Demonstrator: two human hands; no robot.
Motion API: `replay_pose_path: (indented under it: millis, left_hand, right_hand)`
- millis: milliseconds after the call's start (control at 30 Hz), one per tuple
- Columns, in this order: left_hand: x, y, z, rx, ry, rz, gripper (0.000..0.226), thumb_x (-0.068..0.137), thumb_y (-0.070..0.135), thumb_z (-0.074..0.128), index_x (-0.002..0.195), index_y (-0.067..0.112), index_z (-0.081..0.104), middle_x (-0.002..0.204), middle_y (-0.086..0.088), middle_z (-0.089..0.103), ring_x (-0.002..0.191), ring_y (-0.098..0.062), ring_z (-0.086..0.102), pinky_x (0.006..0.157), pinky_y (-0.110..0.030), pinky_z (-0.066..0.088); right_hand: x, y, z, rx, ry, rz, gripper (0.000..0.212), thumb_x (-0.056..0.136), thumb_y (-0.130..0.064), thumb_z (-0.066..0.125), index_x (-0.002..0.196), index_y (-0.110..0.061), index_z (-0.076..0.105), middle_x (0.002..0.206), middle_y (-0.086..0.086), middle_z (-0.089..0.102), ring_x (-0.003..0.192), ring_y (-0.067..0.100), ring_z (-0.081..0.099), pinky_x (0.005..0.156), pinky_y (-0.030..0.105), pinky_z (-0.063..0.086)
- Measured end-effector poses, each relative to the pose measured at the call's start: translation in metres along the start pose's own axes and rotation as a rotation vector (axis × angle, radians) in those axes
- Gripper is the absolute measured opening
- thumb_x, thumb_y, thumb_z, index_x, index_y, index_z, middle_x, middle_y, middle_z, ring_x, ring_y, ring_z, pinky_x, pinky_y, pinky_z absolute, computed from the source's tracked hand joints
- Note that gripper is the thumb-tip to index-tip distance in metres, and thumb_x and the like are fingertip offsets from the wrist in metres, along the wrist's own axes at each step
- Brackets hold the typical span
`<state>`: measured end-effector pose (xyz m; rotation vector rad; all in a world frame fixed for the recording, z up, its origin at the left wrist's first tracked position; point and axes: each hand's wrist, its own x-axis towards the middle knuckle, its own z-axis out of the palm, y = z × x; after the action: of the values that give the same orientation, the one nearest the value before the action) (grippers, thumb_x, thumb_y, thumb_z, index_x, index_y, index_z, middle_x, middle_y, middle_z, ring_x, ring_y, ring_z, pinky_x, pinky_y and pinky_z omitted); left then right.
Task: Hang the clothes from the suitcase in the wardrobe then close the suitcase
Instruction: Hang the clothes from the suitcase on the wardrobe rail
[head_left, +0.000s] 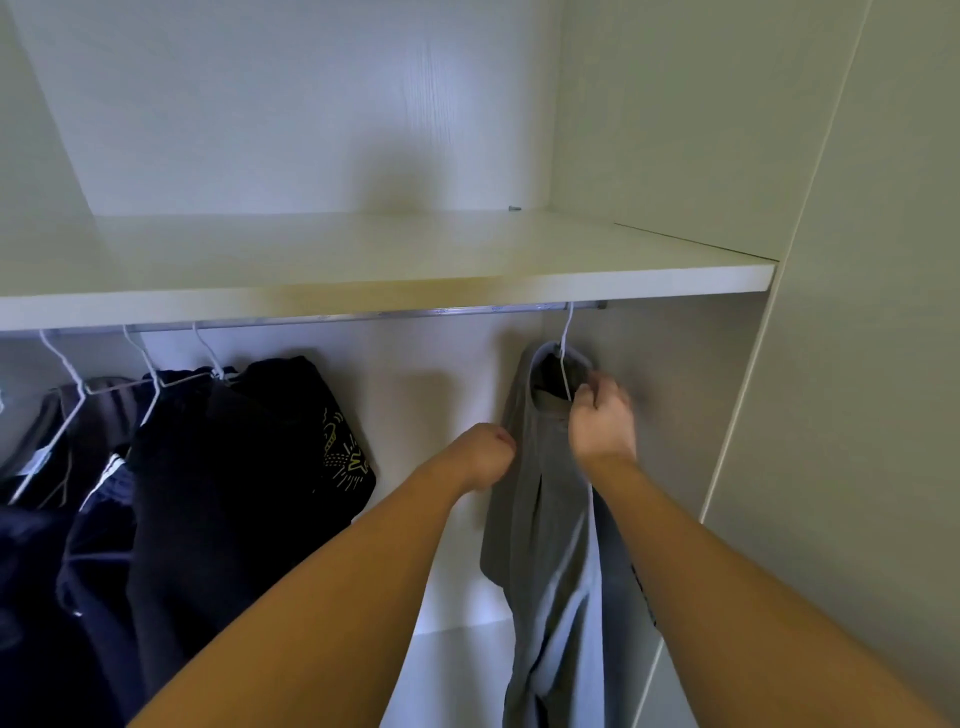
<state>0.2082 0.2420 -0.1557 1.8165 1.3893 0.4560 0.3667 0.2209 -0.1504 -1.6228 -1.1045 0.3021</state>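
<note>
A grey garment (540, 519) hangs on a white wire hanger (566, 332) hooked over the metal rail (363, 315) at the right end of the wardrobe. My right hand (600, 415) grips the garment's neck by the hanger, slightly blurred. Against the garment's left edge my left hand (483, 454) is closed, pinching the fabric. Three dark garments (218, 467) hang on white hangers at the left end of the rail. The suitcase is out of view.
A pale shelf (395, 265) runs across just above the rail, with a small screw (514, 208) at its back right. The wardrobe's right side panel (857, 312) stands close to the grey garment. Bare rail lies between the two groups of clothes.
</note>
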Motion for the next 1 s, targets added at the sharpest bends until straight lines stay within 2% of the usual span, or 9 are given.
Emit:
replay_pose_path:
  millis: [100, 200, 300, 433, 500, 600, 767, 900, 1000]
  left_hand:
    - [-0.012, -0.014, -0.005, 0.014, 0.020, -0.012, 0.029, 0.096, 0.011, 0.044, 0.119, 0.013, 0.061, 0.116, -0.010, 0.061, 0.102, -0.030, 0.061, 0.091, -0.042, 0.055]
    - [-0.026, -0.028, -0.009, 0.062, 0.043, -0.005, 0.028, 0.097, 0.009, 0.044, 0.119, 0.007, 0.062, 0.117, -0.012, 0.061, 0.102, -0.029, 0.060, 0.088, -0.038, 0.054]
    - [-0.049, -0.047, -0.018, 0.044, 0.098, -0.019, 0.030, 0.100, 0.017, 0.040, 0.120, 0.005, 0.059, 0.121, -0.013, 0.060, 0.106, -0.028, 0.058, 0.089, -0.035, 0.048]
    - [-0.082, -0.077, -0.033, 0.046, 0.134, -0.021, 0.035, 0.102, 0.028, 0.039, 0.125, 0.007, 0.054, 0.123, -0.008, 0.056, 0.107, -0.022, 0.053, 0.085, -0.027, 0.039]
    - [-0.102, -0.098, -0.038, 0.030, 0.153, -0.026, 0.032, 0.102, 0.029, 0.040, 0.122, 0.009, 0.056, 0.121, -0.008, 0.058, 0.104, -0.020, 0.055, 0.086, -0.027, 0.042]
    - [-0.132, -0.124, -0.040, -0.015, 0.173, -0.073, 0.031, 0.102, 0.030, 0.042, 0.120, 0.010, 0.057, 0.120, -0.007, 0.061, 0.104, -0.020, 0.057, 0.092, -0.033, 0.047]
    - [-0.195, -0.176, -0.034, 0.041, 0.192, -0.189, 0.034, 0.102, 0.028, 0.041, 0.122, 0.007, 0.059, 0.121, -0.010, 0.061, 0.095, -0.016, 0.049, 0.087, -0.027, 0.040]
    - [-0.240, -0.240, -0.017, -0.026, 0.206, -0.396, 0.033, 0.102, 0.028, 0.042, 0.120, 0.007, 0.060, 0.123, -0.009, 0.061, 0.104, -0.024, 0.057, 0.094, -0.033, 0.045]
    - [-0.287, -0.279, -0.004, -0.082, 0.212, -0.548, 0.027, 0.102, 0.032, 0.041, 0.110, 0.012, 0.058, 0.120, -0.012, 0.062, 0.097, -0.025, 0.059, 0.091, -0.036, 0.049]
  right_hand:
    - [-0.025, -0.001, 0.006, -0.143, 0.012, -0.142, 0.042, 0.096, -0.013, 0.045, 0.136, -0.003, 0.049, 0.137, 0.018, 0.049, 0.126, 0.035, 0.045, 0.110, 0.041, 0.034]
    - [-0.051, -0.004, 0.015, -0.258, -0.037, -0.245, 0.047, 0.096, -0.014, 0.046, 0.142, -0.002, 0.042, 0.149, 0.016, 0.040, 0.137, 0.033, 0.034, 0.117, 0.042, 0.024]
    - [-0.080, -0.012, 0.026, -0.303, -0.098, -0.352, 0.049, 0.093, -0.010, 0.049, 0.141, 0.000, 0.044, 0.148, 0.018, 0.041, 0.136, 0.035, 0.035, 0.116, 0.045, 0.028]
    - [-0.120, -0.029, 0.038, -0.321, -0.188, -0.370, 0.048, 0.095, -0.010, 0.049, 0.142, -0.002, 0.042, 0.149, 0.017, 0.039, 0.139, 0.031, 0.032, 0.120, 0.042, 0.020]
    - [-0.146, -0.037, 0.044, -0.323, -0.244, -0.381, 0.049, 0.096, -0.011, 0.048, 0.144, -0.002, 0.040, 0.152, 0.017, 0.036, 0.142, 0.030, 0.028, 0.121, 0.040, 0.016]
    - [-0.181, -0.039, 0.053, -0.293, -0.338, -0.380, 0.050, 0.096, -0.011, 0.048, 0.145, -0.003, 0.038, 0.152, 0.016, 0.035, 0.142, 0.030, 0.028, 0.119, 0.043, 0.022]
    - [-0.242, -0.024, 0.077, -0.373, -0.572, -0.286, 0.054, 0.095, -0.014, 0.054, 0.146, -0.011, 0.036, 0.150, 0.009, 0.038, 0.138, 0.027, 0.036, 0.114, 0.043, 0.035]
    - [-0.294, -0.004, 0.114, -0.464, -0.851, -0.219, 0.057, 0.095, -0.014, 0.055, 0.147, -0.010, 0.033, 0.153, 0.008, 0.035, 0.138, 0.028, 0.037, 0.114, 0.038, 0.034]
    - [-0.336, 0.006, 0.142, -0.583, -1.143, -0.264, 0.058, 0.095, -0.018, 0.053, 0.148, -0.011, 0.031, 0.153, 0.010, 0.033, 0.137, 0.030, 0.038, 0.112, 0.038, 0.035]
